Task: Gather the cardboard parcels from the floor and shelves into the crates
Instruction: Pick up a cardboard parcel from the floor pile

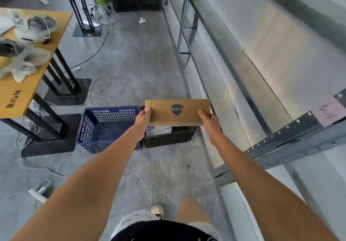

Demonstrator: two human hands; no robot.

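Bright, even daylight fills the scene, strongest along the pale wall (277, 40) on the right of the frame, where a warm washed-out patch glares. Shadows under the wooden table (28, 95) at left are soft and short. Wide-angle distortion bends the shelf rail (234, 53) and frame edges, and the upper left corner looks smeared and soft.

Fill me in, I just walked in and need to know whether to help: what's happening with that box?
A person holds a flat cardboard parcel by its two ends, left hand and right hand, fingers curled round the edges. It is in the air above a black crate that already has something white inside. A blue crate stands next to it on the floor and looks empty. The parcel is not yet in either crate.
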